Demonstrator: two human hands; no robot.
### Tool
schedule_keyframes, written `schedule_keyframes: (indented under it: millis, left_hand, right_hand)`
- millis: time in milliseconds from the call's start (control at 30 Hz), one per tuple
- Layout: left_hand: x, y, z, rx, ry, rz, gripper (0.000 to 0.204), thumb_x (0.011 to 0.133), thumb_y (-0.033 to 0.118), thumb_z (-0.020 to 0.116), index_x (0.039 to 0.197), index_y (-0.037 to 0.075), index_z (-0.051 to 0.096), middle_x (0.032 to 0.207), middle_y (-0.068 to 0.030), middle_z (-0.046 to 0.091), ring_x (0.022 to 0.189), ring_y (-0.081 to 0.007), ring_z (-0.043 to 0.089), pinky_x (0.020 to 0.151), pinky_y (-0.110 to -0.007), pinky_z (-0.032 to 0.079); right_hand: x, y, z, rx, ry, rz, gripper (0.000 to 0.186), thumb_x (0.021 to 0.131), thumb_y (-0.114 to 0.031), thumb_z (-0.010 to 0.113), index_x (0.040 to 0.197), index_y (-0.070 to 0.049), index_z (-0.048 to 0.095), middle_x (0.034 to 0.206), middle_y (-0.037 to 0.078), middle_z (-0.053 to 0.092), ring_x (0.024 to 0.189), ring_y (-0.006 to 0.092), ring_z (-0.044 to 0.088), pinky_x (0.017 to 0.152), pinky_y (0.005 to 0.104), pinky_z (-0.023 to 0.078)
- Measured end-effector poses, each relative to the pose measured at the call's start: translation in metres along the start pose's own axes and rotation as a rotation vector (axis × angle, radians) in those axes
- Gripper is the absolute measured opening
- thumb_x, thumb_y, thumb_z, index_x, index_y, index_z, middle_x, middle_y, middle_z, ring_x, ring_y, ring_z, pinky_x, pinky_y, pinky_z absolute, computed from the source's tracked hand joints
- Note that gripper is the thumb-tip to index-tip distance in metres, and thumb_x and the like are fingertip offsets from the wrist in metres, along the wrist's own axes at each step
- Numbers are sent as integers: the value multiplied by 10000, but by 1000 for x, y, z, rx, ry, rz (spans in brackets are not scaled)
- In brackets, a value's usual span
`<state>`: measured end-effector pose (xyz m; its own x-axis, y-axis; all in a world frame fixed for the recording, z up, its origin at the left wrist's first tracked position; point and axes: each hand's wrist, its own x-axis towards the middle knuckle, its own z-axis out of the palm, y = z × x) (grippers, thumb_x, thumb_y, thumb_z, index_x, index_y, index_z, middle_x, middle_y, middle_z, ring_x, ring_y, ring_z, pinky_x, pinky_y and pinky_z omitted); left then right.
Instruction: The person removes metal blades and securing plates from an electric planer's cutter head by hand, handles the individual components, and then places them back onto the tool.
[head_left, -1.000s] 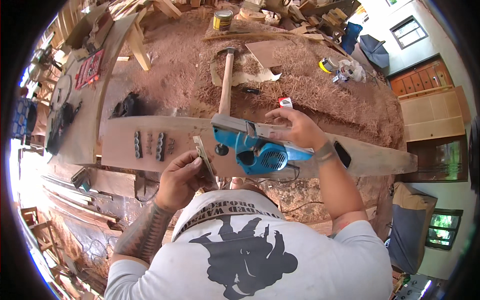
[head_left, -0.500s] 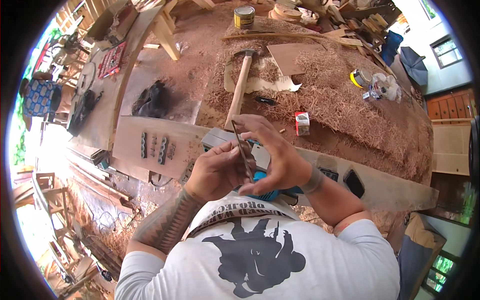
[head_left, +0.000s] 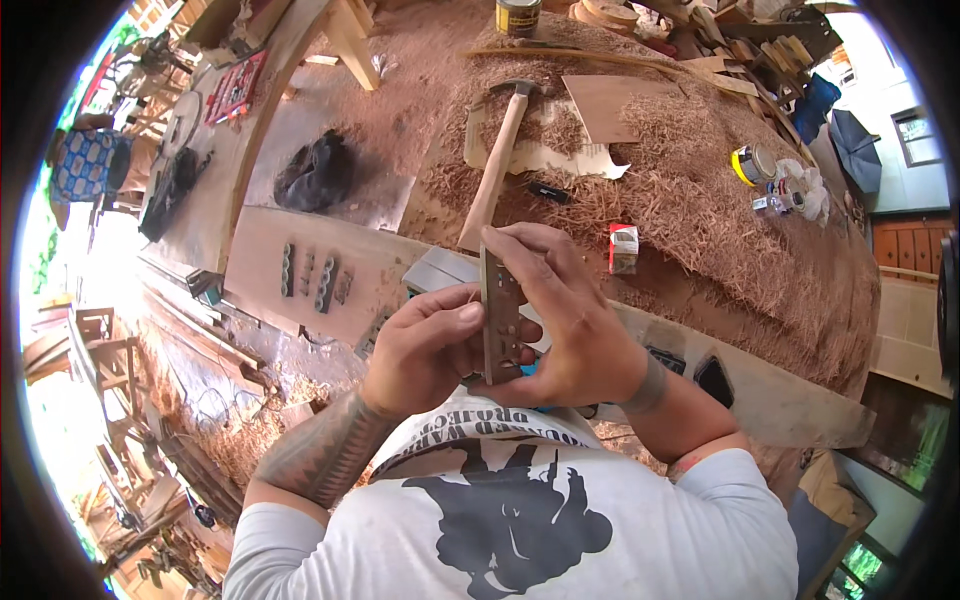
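Upright between my hands is a slotted flat metal planer blade (head_left: 499,320). My right hand (head_left: 585,320) spans its length, fingertips at the far end and thumb at the near end. My left hand (head_left: 415,345) pinches its left edge, with the thumb in front and the other fingers partly hidden behind. Beneath the hands lies a teal power planer with a silver base (head_left: 440,270), mostly covered. To the left, two wavy-edged metal clamp pieces (head_left: 325,285) and small screws (head_left: 307,276) lie in rows on a wooden board (head_left: 258,255).
A hammer (head_left: 497,170) lies beyond the planer among wood shavings (head_left: 690,190). Right of it stands a red and white box (head_left: 623,249). A dark phone (head_left: 713,382) rests on the board at right. Tins (head_left: 518,18) and a black bag (head_left: 315,172) sit farther off.
The blade has turned from edge-on and slanted to nearly upright, with its slotted face now showing. My left thumb has shifted onto its edge. The whole view has tilted slightly.
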<state>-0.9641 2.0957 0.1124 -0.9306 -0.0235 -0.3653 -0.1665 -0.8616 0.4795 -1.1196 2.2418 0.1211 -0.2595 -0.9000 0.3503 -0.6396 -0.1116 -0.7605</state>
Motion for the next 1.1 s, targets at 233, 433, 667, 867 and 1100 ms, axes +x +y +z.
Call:
schedule_keyframes:
  millis: [233, 433, 667, 867, 1100]
  left_hand:
    - [-6, 3, -6, -18, 16, 6, 450, 1002, 176, 588, 1370, -77, 530, 1203, -235, 691, 1116, -324, 706, 1016, -459, 558]
    - [-8, 6, -11, 15, -8, 9, 435, 994, 178, 611, 1356, -55, 550, 1177, -222, 703, 1103, -302, 713, 998, -444, 569]
    - [-8, 8, -15, 41, 8, 7, 428, 983, 180, 615, 1339, -52, 568, 1166, -220, 707, 1071, -294, 723, 964, -438, 587]
    - [-2, 8, -16, -155, -9, 14, 464, 998, 288, 557, 1294, -67, 600, 1116, -241, 709, 1032, -311, 724, 917, -444, 594]
    - [4, 2, -33, 42, 38, 82, 431, 1014, 293, 524, 1200, -79, 641, 1033, -206, 713, 933, -296, 732, 842, -404, 604]
  right_hand:
    - [14, -8, -1, 16, -70, -66, 1154, 563, -321, 966, 1525, 1, 415, 1390, 215, 477, 1286, 413, 516, 1099, 468, 446]
    - [19, -11, 3, 28, -101, -46, 1169, 536, -309, 978, 1527, -24, 427, 1402, 203, 462, 1285, 405, 521, 1075, 463, 468]
    - [25, -12, 5, -1, -104, -50, 1173, 525, -307, 982, 1519, -14, 433, 1391, 205, 470, 1270, 407, 536, 1071, 464, 472]
    - [24, -11, 5, -9, -108, -50, 1138, 552, -343, 971, 1503, 1, 450, 1379, 212, 487, 1271, 404, 538, 1081, 458, 462]
    - [22, -15, 6, -15, -122, -40, 1145, 556, -368, 964, 1502, 16, 446, 1370, 213, 496, 1262, 403, 540, 1089, 459, 451]
